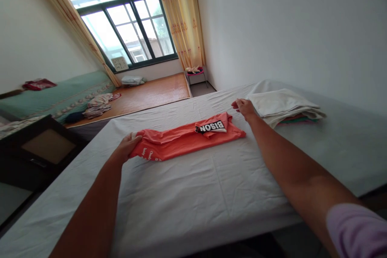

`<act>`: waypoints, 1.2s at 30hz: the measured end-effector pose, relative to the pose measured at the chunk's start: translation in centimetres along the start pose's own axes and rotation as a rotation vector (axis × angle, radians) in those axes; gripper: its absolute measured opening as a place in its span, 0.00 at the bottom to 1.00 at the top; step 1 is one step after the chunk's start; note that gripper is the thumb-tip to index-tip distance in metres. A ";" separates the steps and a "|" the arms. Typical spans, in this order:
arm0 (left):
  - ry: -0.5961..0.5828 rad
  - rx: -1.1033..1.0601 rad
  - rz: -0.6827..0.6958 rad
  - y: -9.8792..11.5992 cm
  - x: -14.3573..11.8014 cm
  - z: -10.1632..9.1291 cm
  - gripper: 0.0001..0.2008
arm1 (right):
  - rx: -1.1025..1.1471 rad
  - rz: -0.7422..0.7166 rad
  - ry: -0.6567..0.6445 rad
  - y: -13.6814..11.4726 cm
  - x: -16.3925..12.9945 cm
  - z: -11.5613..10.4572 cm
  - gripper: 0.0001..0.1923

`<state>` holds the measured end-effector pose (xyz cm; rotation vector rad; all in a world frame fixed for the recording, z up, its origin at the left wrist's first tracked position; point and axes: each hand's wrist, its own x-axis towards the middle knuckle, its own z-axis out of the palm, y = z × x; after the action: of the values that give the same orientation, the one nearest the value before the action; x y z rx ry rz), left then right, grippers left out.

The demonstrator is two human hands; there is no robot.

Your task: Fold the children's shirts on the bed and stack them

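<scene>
The orange shirt [187,137] lies folded into a long narrow strip across the white sheet [193,193], and we have an end of it at each hand. Our left hand [128,145] is closed on the near-left end, fingers curled over the bunched hem; our right hand [244,107] sits at the far end, just past the black patch with white lettering [211,127], fingers drawn together, though from this angle we cannot tell whether it pinches the cloth or only rests beside it. To do this fold well, we judge it best to keep both ends level and lightly taut so the strip stays straight, bring one end over to meet the other squarely, and smooth from the middle outward so no ridge is trapped. The shirt looks like soft, thin cotton, coral-orange, with small white print near our left hand and a sleeve folded over on top near the right; its edges are slightly uneven. Just beyond our right hand sits a pile of folded clothes [284,109], white on top with coloured layers below. Well beyond our left hand are a wooden platform [151,94] and a window [133,32].
</scene>
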<state>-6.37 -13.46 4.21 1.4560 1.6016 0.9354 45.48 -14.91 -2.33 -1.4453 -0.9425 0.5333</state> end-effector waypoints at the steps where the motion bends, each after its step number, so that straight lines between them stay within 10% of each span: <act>1: -0.019 -0.059 0.014 1.3 -0.1 1.0 0.19 | 0.000 0.011 0.012 0.3 0.2 -0.2 0.21; 9: -0.171 -0.017 0.297 12.3 -2.1 17.8 0.12 | -0.005 0.075 0.014 1.2 0.9 -0.8 0.17; 14: -0.444 -0.116 0.350 14.0 -2.6 26.1 0.20 | 0.064 0.126 0.043 1.0 1.0 -1.5 0.17; 21: -0.245 0.320 0.666 8.2 -0.8 23.2 0.21 | -0.210 -0.191 0.065 -2.2 0.3 -0.4 0.22; 26: -0.413 0.795 0.820 2.9 -3.4 21.1 0.31 | -0.635 -0.523 -0.574 -3.6 -3.8 4.4 0.22; 28: -0.443 0.904 0.807 1.7 -4.4 20.6 0.30 | -0.821 -0.488 -0.695 -2.8 -4.8 5.5 0.23; 32: -0.411 0.955 0.796 0.9 -5.1 19.9 0.28 | -1.009 -0.149 -0.477 -0.8 -4.3 4.6 0.31; 36: -0.363 0.910 0.828 0.6 -5.0 19.8 0.26 | -0.987 -0.129 -0.468 -0.6 -3.3 3.1 0.31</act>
<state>11.97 -17.87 -3.68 2.8507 1.1532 0.2417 40.98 -15.81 -2.83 -2.1454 -1.8158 0.3067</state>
